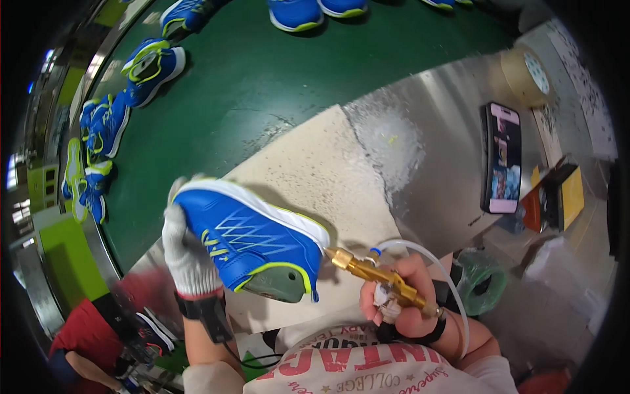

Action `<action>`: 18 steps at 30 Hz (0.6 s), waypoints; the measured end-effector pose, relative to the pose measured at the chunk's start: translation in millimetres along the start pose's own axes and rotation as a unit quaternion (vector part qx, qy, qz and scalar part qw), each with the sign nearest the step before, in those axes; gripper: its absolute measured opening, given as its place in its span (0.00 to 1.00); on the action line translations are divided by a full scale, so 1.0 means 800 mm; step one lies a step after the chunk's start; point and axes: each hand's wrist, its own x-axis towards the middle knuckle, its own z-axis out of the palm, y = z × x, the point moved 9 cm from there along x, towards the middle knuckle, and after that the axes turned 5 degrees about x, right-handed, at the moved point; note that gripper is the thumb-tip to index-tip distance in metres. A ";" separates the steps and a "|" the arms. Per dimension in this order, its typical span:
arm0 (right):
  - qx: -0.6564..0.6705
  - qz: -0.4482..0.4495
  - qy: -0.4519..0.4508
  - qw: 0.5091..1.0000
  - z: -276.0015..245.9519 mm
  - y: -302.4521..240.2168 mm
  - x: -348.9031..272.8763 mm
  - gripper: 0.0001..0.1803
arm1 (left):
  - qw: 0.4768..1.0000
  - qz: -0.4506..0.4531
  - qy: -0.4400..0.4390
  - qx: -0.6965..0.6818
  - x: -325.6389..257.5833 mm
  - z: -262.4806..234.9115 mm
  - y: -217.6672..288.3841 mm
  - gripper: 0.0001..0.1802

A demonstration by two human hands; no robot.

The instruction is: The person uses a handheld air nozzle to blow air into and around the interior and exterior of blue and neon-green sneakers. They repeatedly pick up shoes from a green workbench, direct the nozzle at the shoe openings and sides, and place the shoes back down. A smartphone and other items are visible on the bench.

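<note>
Your left hand (187, 253), in a white knit glove, is wrapped around the toe end of a blue shoe (252, 240) and holds it up over the pale mat (315, 171) on the steel table (446, 164), sole tipped away from you, opening toward your chest. A grey-green form fills that opening. Your right hand (400, 299), bare, is closed around a brass spray gun (377, 276), whose tip sits just beside the heel edge of the shoe. A clear hose (453, 289) loops from the gun past your wrist.

To do this well, in my judgement, keep the shoe steady with your gloved fingers clear of the heel, so the tip works on bare surface. Keep the nozzle close without dragging it on the fabric, and turn the shoe with your left wrist instead of chasing round it with the gun. Let the hose hang free so it does not tug your aim.

You cannot tell whether the nozzle touches the shoe or stops just short. Your thumb and the trigger are hidden in your fist, and nothing shows coming from the tip. Your left fingertips are behind the toe. More blue shoes (151, 69) lie on the green belt (262, 72) beyond, several cut off at the top. A phone (504, 157) lies to your right, and a person in red (79, 341) is partly out of view at lower left.
</note>
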 end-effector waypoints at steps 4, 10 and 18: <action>0.033 0.014 0.039 0.999 -0.004 0.002 0.001 0.26 | 0.995 -0.003 0.022 0.100 -0.062 -0.030 0.009 0.25; -0.038 -0.027 0.042 0.998 0.005 0.002 -0.007 0.25 | 0.975 -0.202 0.067 0.064 -0.170 -0.027 -0.032 0.26; -0.432 -0.118 -0.129 0.885 0.072 -0.009 -0.031 0.39 | 0.914 -0.363 -0.028 -0.181 -0.241 0.004 -0.087 0.36</action>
